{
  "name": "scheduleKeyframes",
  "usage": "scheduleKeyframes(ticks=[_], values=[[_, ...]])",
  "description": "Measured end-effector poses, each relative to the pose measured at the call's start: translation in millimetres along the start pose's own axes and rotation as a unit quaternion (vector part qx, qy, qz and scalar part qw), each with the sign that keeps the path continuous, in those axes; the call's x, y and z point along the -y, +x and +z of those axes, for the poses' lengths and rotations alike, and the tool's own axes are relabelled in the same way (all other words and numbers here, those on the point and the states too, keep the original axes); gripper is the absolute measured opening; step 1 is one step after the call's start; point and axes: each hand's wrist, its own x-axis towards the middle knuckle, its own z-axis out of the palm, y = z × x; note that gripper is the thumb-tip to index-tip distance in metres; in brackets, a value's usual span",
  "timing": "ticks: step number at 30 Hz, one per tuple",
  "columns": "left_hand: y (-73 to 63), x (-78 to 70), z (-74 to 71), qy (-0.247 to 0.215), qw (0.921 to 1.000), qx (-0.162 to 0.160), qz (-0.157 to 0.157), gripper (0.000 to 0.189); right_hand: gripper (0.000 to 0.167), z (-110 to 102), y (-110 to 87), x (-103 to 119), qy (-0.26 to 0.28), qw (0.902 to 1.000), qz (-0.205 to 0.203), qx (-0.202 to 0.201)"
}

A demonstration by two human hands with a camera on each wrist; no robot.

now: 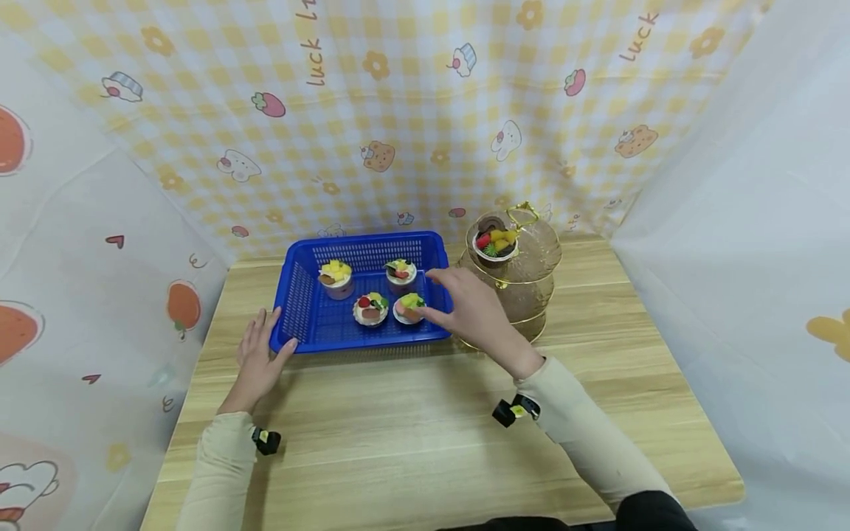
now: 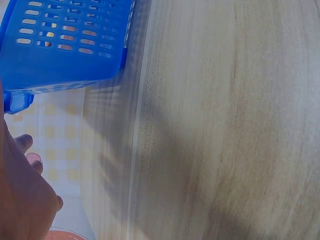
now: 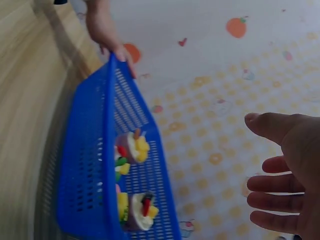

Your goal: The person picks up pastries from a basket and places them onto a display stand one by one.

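A blue plastic basket [image 1: 325, 344] holds several toy cupcakes. My left hand [image 1: 257, 360] rests at its front left corner, with the thumb at the front rim and the fingers along the left side. Over the right end of the basket hovers my right hand [image 1: 474, 313], thumb and fingers spread apart with nothing between them. Nearest to it is a cupcake with yellow and green topping [image 1: 409, 304]. Beside that one sits a cupcake with a red berry [image 1: 370, 310]. Behind are a cupcake with dark and red pieces [image 1: 401, 274] and a yellow-topped cupcake [image 1: 336, 279].
To the right of the basket stands a tiered stand [image 1: 541, 254] with gold rims and a gold handle. On its top tier sits a fruit-topped cupcake [image 1: 494, 242]. A checked curtain [image 1: 425, 110] hangs behind the wooden table [image 1: 398, 442].
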Motion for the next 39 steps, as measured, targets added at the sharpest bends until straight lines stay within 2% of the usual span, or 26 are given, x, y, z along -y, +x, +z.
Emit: scheduleKeyframes(ticks=[6,11,16,20,24,31,34,39], values=[[2.0,1.6,-2.6,0.011,0.9999,-0.001,-0.008,0.076,0.066,26.6,29.4,8.1,-0.007,0.9964,0.013,0.084],[3.7,2.1,-2.4,0.017,0.9998,0.002,-0.005,0.076,0.06,40.5,52.8,15.2,-0.014,0.991,0.005,0.133],[2.2,1.8,-4.4,0.017,0.9998,-0.004,-0.006,0.076,0.059,47.7,80.1,27.7,-0.042,0.9846,0.003,0.17],[1.6,1.8,-7.0,0.015,0.9998,-0.005,-0.01,0.076,0.054,51.7,100.6,39.4,-0.064,0.9789,-0.013,0.193],[2.0,2.7,-9.1,0.017,0.9998,-0.01,-0.008,0.075,0.045,61.7,118.7,45.4,-0.083,0.9698,-0.05,0.224],[0.6,4.7,-9.0,0.022,0.9997,-0.013,-0.006,0.075,0.061,92.9,140.9,42.2,-0.13,0.9382,-0.095,0.307],[0.7,4.9,-5.3,0.017,0.9998,-0.011,-0.004,0.075,0.063,105.4,142.3,41.4,-0.16,0.9234,-0.109,0.331],[1.6,3.3,1.2,0.01,0.9999,-0.006,-0.004,0.075,0.074,120.0,140.8,40.6,-0.232,0.8933,-0.142,0.358]])
